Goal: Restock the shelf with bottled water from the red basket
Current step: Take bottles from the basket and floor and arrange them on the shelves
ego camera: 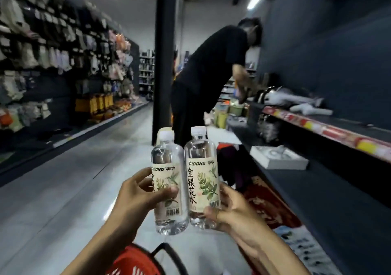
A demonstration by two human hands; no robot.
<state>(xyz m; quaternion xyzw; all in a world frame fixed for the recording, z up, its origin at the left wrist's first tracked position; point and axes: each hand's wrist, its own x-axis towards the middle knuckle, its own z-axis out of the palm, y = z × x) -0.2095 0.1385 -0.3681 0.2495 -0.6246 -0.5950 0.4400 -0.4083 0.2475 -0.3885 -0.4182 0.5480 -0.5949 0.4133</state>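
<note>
Left hand [139, 192] curls thumb and fingers round a clear plastic water bottle [165, 154]. Right hand [230, 209] grips a second bottle [201, 177] low on its side. The two bottles stand upright and touching, each with a white cap and a cream paper label printed with leaves. Below the bottles is a red plastic basket [135, 262] with a black handle. Right of the bottles runs a dark matte shelf [317, 200] bearing a flat white box [279, 158]. Beyond the bottles a person in black [207, 73] bends over.
</note>
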